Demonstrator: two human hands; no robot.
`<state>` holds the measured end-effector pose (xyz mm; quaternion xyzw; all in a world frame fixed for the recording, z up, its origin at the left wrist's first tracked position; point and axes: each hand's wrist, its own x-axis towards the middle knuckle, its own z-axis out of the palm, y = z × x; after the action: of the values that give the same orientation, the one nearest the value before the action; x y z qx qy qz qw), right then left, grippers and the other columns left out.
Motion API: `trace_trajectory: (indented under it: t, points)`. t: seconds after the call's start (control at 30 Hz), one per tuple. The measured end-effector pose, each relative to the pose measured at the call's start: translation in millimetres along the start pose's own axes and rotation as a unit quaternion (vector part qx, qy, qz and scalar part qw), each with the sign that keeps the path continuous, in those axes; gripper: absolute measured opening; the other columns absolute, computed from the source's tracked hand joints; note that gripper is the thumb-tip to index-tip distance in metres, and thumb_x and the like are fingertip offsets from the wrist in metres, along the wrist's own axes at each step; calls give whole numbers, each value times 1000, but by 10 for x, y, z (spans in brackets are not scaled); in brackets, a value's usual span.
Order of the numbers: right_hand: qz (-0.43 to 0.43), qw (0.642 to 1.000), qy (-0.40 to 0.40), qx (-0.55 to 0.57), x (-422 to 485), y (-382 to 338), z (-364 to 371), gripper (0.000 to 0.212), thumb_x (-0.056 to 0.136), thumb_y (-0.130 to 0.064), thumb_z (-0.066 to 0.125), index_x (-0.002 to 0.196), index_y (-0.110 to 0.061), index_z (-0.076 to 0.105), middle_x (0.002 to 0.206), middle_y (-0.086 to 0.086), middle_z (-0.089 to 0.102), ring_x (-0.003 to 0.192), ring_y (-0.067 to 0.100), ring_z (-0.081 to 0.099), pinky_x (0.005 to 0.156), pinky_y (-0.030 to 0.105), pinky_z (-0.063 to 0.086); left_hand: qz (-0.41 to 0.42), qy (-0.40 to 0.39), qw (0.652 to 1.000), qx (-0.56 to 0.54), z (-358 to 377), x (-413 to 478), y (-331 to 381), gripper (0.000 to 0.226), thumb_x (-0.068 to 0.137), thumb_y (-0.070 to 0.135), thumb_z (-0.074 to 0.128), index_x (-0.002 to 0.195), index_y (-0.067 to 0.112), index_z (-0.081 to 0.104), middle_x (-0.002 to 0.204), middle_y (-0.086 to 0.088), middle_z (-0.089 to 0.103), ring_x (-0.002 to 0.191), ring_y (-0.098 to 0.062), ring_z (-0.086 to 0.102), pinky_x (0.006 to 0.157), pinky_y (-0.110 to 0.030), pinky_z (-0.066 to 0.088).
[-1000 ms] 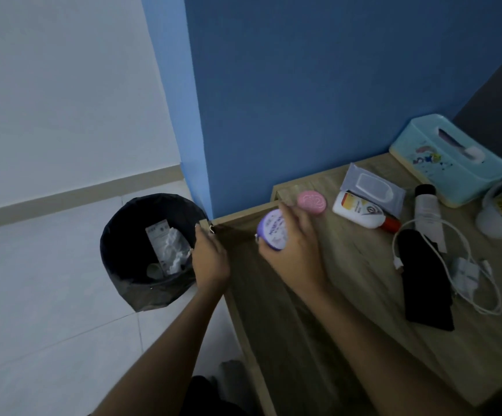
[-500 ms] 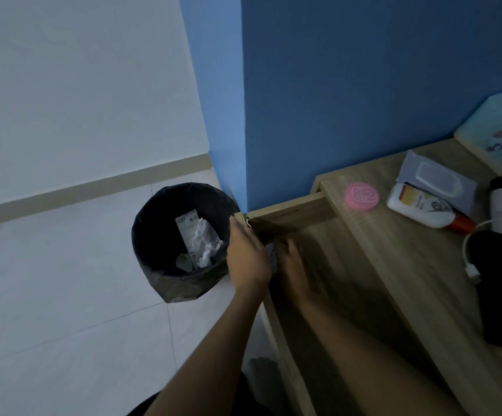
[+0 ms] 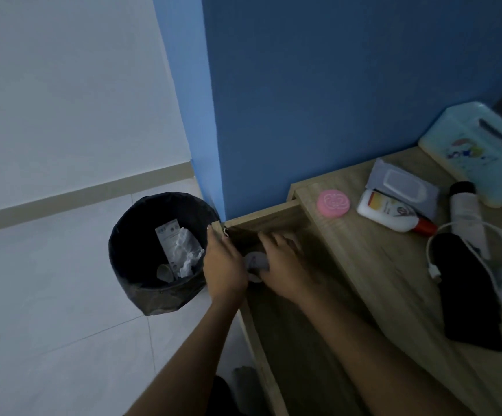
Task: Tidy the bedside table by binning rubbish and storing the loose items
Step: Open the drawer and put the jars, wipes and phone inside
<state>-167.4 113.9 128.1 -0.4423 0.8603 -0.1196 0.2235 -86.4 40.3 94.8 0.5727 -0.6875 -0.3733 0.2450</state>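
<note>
Nearest, the open drawer (image 3: 292,355) of the bedside table runs away from the person, its wooden floor dim. Both forearms reach along it to its far left corner. The left hand (image 3: 224,265) lies over the drawer's front edge, back upward; its fingers (image 3: 213,235) lie close together along the wood, and whether they grip it I cannot tell. The right hand (image 3: 284,267) is down inside the drawer with its fingers (image 3: 276,237) stretched forward and apart, curled round nothing. The pale purple jar (image 3: 257,261) sits in the drawer between the two hands, touching the thumb side of the right one. Left of the drawer, on the tiled floor, stands the black-lined bin (image 3: 165,301), with crumpled paper (image 3: 188,250) in it. On the surface (image 3: 394,295) to the right lie a black oblong object (image 3: 466,295), a white cable (image 3: 436,244) looped round its far end, a black-capped tube (image 3: 466,211), a white bottle (image 3: 388,213) with a red cap, a pink round tin (image 3: 333,203), a grey wipes pack (image 3: 403,187) and, farthest, a teal tissue box (image 3: 478,151) against the blue wall (image 3: 334,85).
</note>
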Motion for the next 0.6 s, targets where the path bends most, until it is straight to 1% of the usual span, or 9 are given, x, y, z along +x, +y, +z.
trace_trajectory:
  t: [0.07,0.1,0.17,0.23,0.27,0.33,0.43,0.5,0.6]
  points:
    - [-27,998,62,8,-65,72,-342,42,91,-25,56,133,-20,49,130,2,53,120,19,50,92,29,44,3,1,1000,-2,-7,11,-16,46,100,34,27,141,14,32,121,-17,62,105,-32,63,85,-48,54]
    - [-41,993,109,14,-101,121,-524,32,92,-25,56,124,-19,56,119,2,59,110,17,56,83,26,44,4,-2,1000,-3,1,5,-11,46,100,36,26,140,15,33,121,-17,61,106,-32,63,86,-49,54]
    - [-58,970,235,13,-79,285,-766,27,90,-23,58,116,-15,62,113,4,63,105,20,58,85,31,47,2,-5,1000,0,7,-8,11,47,100,37,25,141,15,32,124,-17,60,108,-33,62,88,-50,53]
    - [-46,948,315,20,-28,469,-954,34,86,-20,62,119,-11,62,120,9,61,114,26,55,96,36,46,2,-2,1000,5,8,-23,41,47,100,38,24,141,15,32,123,-18,61,107,-33,62,88,-50,53]
    - [-31,946,321,34,6,564,-1000,39,85,-20,64,123,-11,60,127,10,58,121,27,51,100,36,42,5,0,1000,6,7,-28,48,48,100,39,23,140,15,32,123,-18,61,107,-34,62,87,-50,53]
    - [9,956,289,52,69,722,-1009,47,87,-23,64,131,-14,54,142,12,47,134,27,40,108,36,35,8,2,1000,9,11,-31,59,49,99,40,23,140,15,32,125,-18,60,109,-35,61,89,-51,52]
    - [35,965,260,25,146,850,-870,50,89,-27,63,136,-17,50,151,14,35,142,29,28,112,37,30,7,1,1000,9,10,-32,72,49,99,39,24,141,15,32,126,-19,59,111,-35,60,91,-51,52]
    - [24,960,277,-7,187,884,-792,46,89,-27,62,132,-16,55,150,17,36,141,32,30,111,39,33,6,3,1000,8,9,-30,89,48,100,38,24,141,14,32,125,-19,60,109,-35,61,90,-50,52]
    - [19,950,307,-50,227,894,-728,41,90,-27,60,128,-13,58,143,22,45,135,36,40,107,43,40,9,5,1000,4,4,-37,105,47,100,36,25,141,13,33,124,-19,60,109,-35,61,90,-49,52]
